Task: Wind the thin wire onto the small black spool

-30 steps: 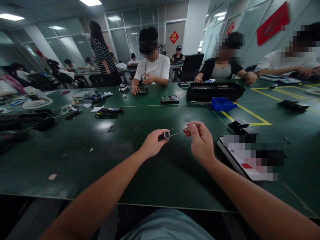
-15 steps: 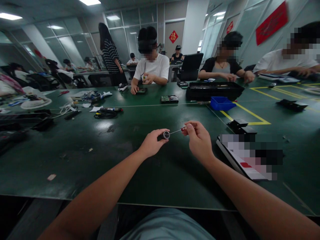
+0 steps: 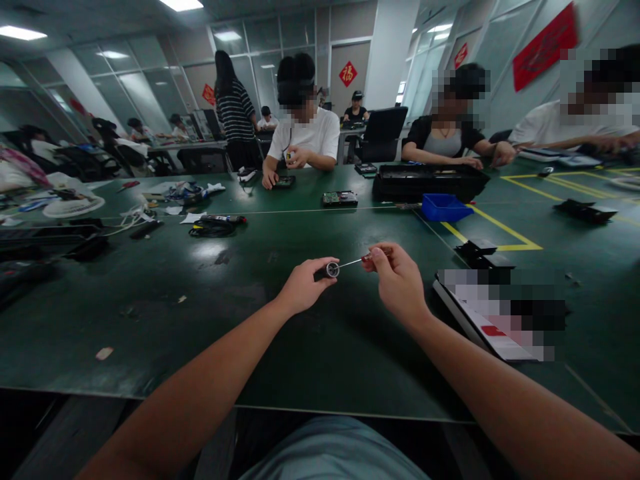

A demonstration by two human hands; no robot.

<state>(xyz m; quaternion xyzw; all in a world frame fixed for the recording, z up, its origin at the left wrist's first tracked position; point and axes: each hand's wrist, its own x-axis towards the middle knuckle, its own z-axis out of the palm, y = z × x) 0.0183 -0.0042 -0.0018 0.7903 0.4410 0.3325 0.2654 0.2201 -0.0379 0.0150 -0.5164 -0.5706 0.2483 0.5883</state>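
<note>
- Green tbl [image 3: 200,367], biggest thing here: fills the lower view, yellow tape lines at far R.
- Co-worker, white shirt [image 3: 325,137], seated across tbl, both hands on small parts. Another person, striped top [image 3: 236,117], standing behind & to L.
- Blk office chair [image 3: 383,133], far side, R of white shirt.
- Long blk housing [image 3: 425,190] lying on far half of tbl, lengthwise across.
- Flat white-topped item [image 3: 510,343], just beside R forearm; most of top blurred out, can't ID.
- R hand [image 3: 400,283]: fingers & thumb wrapped on driver handle, firm grasp.
- L hand [image 3: 303,287]: thumb below, fingers above, pinching the cylinder btwn them.
- Blue bin [image 3: 446,208], nr front edge of housing.
- Cable bundle [image 3: 213,228], blk, coiled on tbl, ahead & L of L hand.
- Drive-like unit w/ green board [image 3: 340,199], flat, beyond both hands.
- Screwdriver [image 3: 367,257], reddish handle, thin metal shaft slanting down-L to cylinder mouth; depth of tip: can't tell.
- Short blk cylinder [image 3: 332,270], silvery ring end facing wearer, held over mid tbl, btwn the hands.
- Pale scrap [image 3: 105,353], nr tbl edge, well L.
</note>
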